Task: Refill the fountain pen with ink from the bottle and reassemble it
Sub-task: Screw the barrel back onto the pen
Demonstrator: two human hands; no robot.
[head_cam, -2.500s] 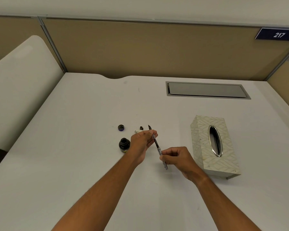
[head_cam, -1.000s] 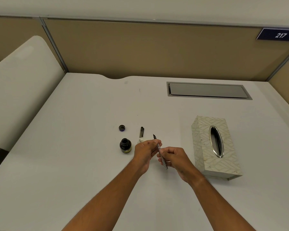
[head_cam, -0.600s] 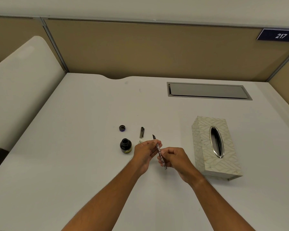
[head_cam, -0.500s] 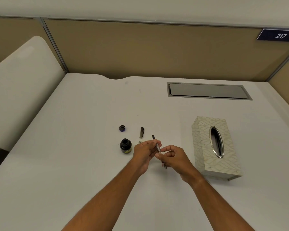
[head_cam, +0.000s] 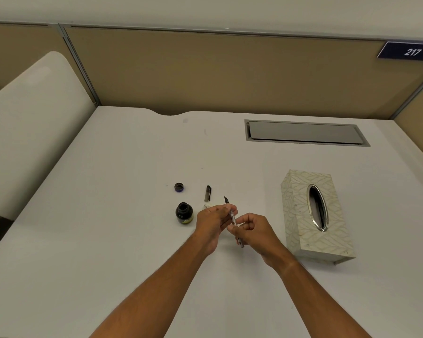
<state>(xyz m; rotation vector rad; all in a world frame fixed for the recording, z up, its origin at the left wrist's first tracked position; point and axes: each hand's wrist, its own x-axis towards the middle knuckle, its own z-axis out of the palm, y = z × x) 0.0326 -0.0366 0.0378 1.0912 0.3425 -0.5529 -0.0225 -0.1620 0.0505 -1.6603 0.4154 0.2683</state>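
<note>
Both my hands [head_cam: 214, 219] [head_cam: 254, 230] pinch the pen [head_cam: 232, 217] beside the open bottle [head_cam: 184, 212]; a slip could spatter ink on the desk [head_cam: 108, 215].

Above the white surface [head_cam: 108, 240], the left hand [head_cam: 214, 222] and right hand [head_cam: 255, 231] both pinch the uncapped fountain pen [head_cam: 233, 219], nib pointing away. The open ink bottle [head_cam: 184, 212] stands just left of the hands, its lid [head_cam: 179, 187] and the pen cap [head_cam: 207, 193] lying beyond. A patterned tissue box [head_cam: 314, 215] sits to the right.
</note>
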